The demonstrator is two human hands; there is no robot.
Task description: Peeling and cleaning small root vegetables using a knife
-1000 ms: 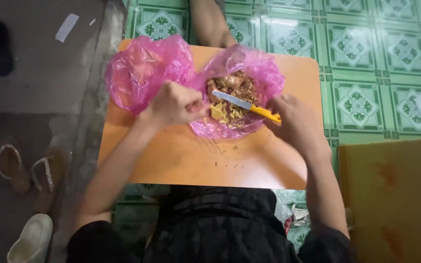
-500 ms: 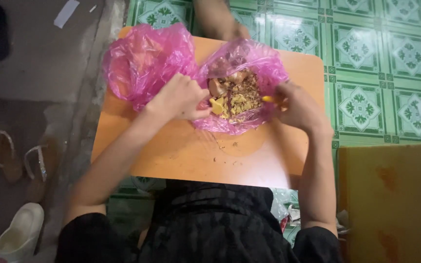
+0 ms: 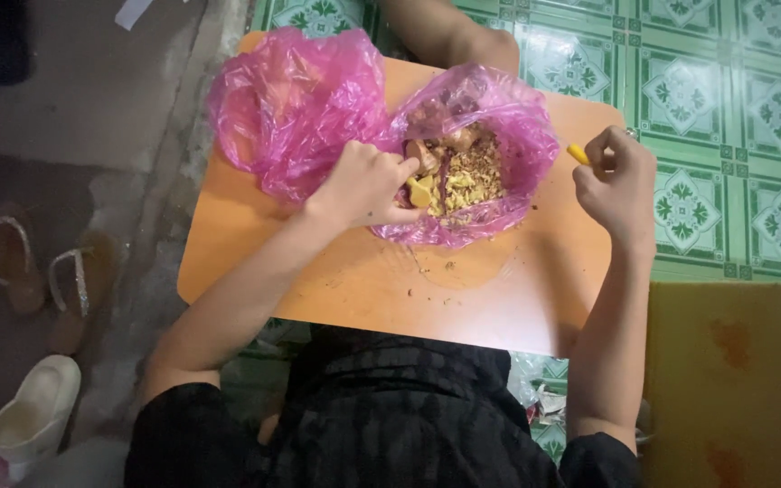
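Left hand (image 3: 365, 185) reaching into the open pink plastic bag (image 3: 499, 117), fingers curled narrowly around a pale yellow chunk (image 3: 419, 192) at the near edge of the food. Right hand (image 3: 615, 181) hovering clear of the bag to its right, closed around a knife with only the yellow handle (image 3: 578, 154) showing. Bag holding a heap of chopped yellow and brown pieces (image 3: 463, 172), lying spread open on the orange table (image 3: 363, 280). Second pink bag (image 3: 296, 104) sitting crumpled just beside it on the left, contents impossible to tell. Crumbs (image 3: 436, 267) lying scattered on the tabletop in front of the open bag. Sandals (image 3: 42, 271) resting on the floor off to the left.
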